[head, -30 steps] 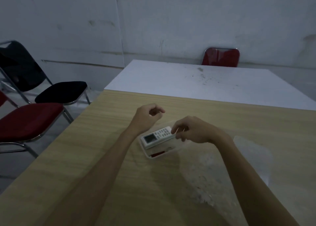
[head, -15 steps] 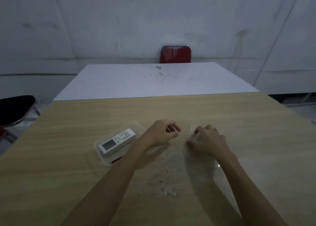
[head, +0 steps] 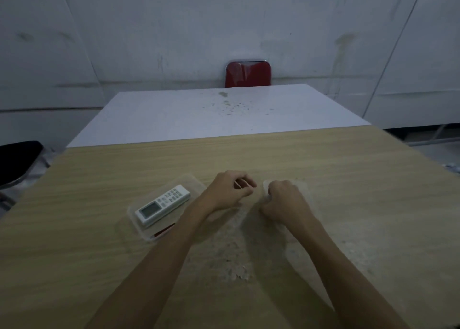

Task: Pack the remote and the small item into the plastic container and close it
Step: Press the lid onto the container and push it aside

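**A:** Nearest the camera, two bare forearms reach out over the worn wooden tabletop (head: 348, 179). What are the hands doing?

**B:** The right hand (head: 281, 200) is curled down on the clear lid (head: 302, 188), its grip closed over the lid's near-left corner. The left hand (head: 229, 191) hovers just beside it, fingers loosely bent, thumb and forefinger nearly meeting. Something thin may sit between them, but I cannot tell.

**A:** And the packing?

**B:** The white remote (head: 163, 203) lies diagonally in the open plastic container (head: 139, 225), left of both hands. A small red item (head: 164, 229) shows at the container's near edge, beneath the remote.

**A:** What has changed?

**B:** A second ago the right hand was at the remote, settling it into the container. Both hands have since left the container and crossed right to the lid, and the view has swung with them.

**A:** Meaning?

**B:** Loading looks finished; judging by this, the closing step has begun. The lid must be lifted, carried left and pressed on.

**A:** Beyond that?

**B:** A white table (head: 219, 114), then a red chair (head: 247, 74) against the wall.
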